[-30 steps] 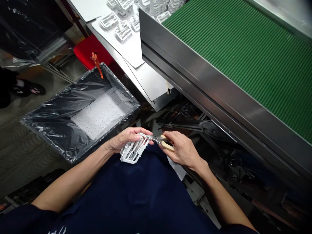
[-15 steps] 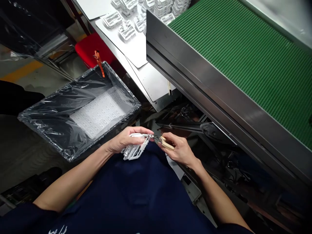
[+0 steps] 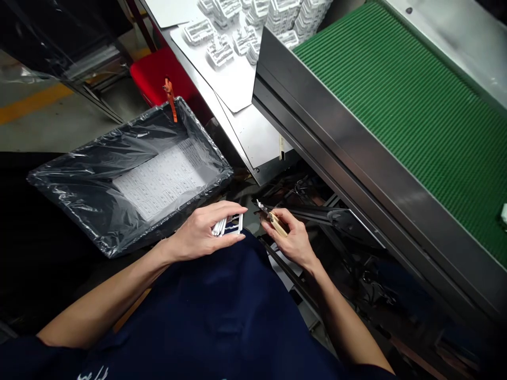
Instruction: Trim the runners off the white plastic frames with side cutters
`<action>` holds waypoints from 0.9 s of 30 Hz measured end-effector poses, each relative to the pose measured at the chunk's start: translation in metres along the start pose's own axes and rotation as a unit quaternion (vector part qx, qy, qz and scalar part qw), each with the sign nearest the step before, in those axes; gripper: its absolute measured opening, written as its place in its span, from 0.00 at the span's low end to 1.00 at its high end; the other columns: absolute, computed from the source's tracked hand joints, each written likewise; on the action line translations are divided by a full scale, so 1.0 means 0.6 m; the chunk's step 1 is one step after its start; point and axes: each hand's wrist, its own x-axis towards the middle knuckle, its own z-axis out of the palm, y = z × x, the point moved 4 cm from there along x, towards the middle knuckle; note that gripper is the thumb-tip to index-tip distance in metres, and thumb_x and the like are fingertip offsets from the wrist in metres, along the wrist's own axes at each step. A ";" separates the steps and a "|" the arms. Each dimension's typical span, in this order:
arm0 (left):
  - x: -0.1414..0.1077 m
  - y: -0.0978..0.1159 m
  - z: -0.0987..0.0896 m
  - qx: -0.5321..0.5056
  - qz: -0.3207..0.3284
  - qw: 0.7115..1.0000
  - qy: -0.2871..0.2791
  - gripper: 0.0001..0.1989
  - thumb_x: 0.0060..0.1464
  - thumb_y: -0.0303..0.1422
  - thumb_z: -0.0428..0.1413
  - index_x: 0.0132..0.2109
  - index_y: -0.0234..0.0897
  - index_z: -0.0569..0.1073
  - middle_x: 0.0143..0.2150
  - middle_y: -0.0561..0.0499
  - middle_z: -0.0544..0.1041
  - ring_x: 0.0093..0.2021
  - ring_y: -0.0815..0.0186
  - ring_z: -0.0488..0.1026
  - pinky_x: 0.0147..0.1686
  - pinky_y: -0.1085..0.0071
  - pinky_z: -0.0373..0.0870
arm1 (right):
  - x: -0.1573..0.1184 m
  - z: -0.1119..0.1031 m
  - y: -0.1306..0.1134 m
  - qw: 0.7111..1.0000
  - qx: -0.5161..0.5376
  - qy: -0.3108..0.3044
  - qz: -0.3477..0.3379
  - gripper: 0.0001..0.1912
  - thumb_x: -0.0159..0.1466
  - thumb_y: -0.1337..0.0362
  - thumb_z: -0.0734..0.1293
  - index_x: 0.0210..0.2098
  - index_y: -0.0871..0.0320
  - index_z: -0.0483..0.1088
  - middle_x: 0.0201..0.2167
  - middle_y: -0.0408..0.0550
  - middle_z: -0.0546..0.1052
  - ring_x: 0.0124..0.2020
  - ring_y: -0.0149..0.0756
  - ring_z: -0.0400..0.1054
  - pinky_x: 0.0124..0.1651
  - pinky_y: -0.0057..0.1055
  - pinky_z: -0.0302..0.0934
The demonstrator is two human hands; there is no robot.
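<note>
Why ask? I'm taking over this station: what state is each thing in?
left hand, closed around the frame
white plastic frame, held, partly hidden by the fingers
right hand, pinching the nippers
tan-handled nippers, tips clear of the frame
plastic-lined bin, holding a layer of white parts
stacked white parts, piled in columns

**Narrow passage between hands and machine**
The left hand (image 3: 202, 232) has open space above the rim of the plastic-lined bin (image 3: 174, 215); a dark metal rail (image 3: 312, 214) under the steel conveyor housing (image 3: 336, 153) lies just ahead of the right hand (image 3: 291, 244).
</note>
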 end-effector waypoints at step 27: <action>-0.182 -0.235 0.026 -0.636 -0.370 0.594 0.326 0.11 0.52 0.38 0.58 0.39 0.37 0.71 0.37 0.47 0.76 0.26 0.70 0.67 0.24 0.75 0.63 | 0.459 0.214 -0.017 0.954 -0.267 0.101 -0.087 0.28 0.65 0.54 0.55 0.60 0.64 0.54 0.62 0.64 0.54 0.63 0.48 0.46 0.61 0.48 0.45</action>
